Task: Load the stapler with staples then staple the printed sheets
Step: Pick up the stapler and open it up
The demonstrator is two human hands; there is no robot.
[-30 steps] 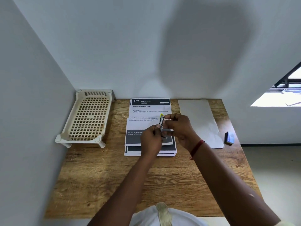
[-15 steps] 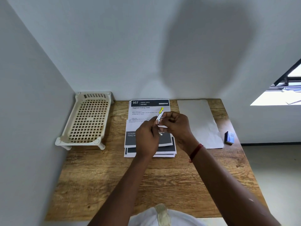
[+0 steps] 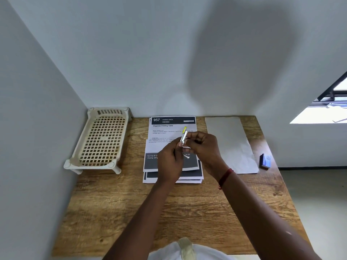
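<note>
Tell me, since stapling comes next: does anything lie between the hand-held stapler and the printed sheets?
Nothing visible does. The small silver, yellow-tipped stapler, gripped by the left hand and right hand, is right above the stack of printed white sheets on the wooden table.

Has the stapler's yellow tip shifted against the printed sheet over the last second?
Yes. The stapler, gripped by the left hand and right hand, now has its yellow end farther up the printed sheets, nearer the dark header.
</note>
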